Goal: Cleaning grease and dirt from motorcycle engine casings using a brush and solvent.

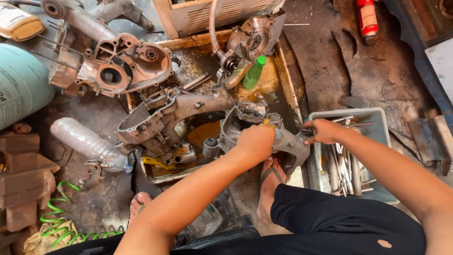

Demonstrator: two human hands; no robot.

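Observation:
My left hand [256, 140] is closed on a yellow-handled tool [268, 123], pressing it against a grey metal engine casing [288, 140] that rests across the edge of an oily metal tray [285, 75]. My right hand [324, 131] grips the casing's right end beside a grey plastic bin [383, 128]; whether it also holds a small tool is unclear. A larger engine crankcase [165, 115] lies in the tray to the left.
Another crankcase half [123, 63] sits at upper left, and a smaller engine part [250, 43] with a green bottle [254, 73] at the tray's back. A clear plastic bottle [85, 141], green coiled hose [59, 217], gas cylinder [21, 85] and red can [366, 19] surround me. Tools [342, 167] fill the bin. My sandalled foot [269, 186] is beneath.

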